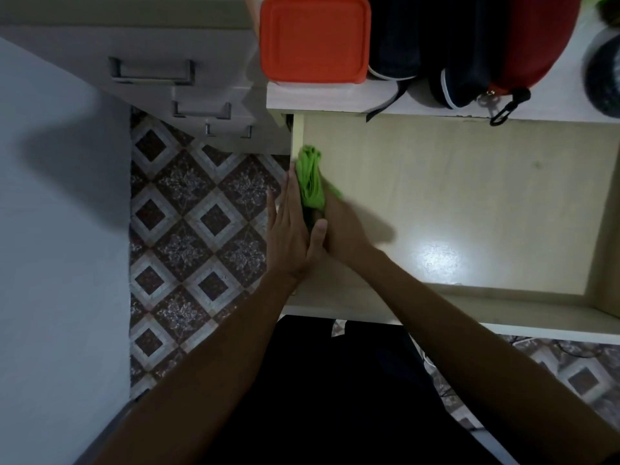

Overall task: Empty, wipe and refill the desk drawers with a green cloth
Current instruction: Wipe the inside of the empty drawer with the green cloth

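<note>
The drawer [469,196] holds only the green cloth [310,177], bunched against its left wall. Right hand [339,226] grips it; left hand [292,229] lies flat outside the wall, fingers straight.

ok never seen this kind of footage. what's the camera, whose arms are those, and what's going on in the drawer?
There is one picture, from a wide-angle camera worn on a person's head, looking down. No robot: the two bare arms are the wearer's own.

The pale wooden pulled-out drawer looks empty inside. The right hand presses a bunched bright green cloth against the drawer's left inner wall. The left hand lies flat with straight fingers on the outside of that wall, its thumb hooked over the edge.

On the light desk top above sit an orange-lidded square plastic box and dark blue and red zipped pouches. At left is a grey drawer unit with metal handles over patterned floor tiles.
</note>
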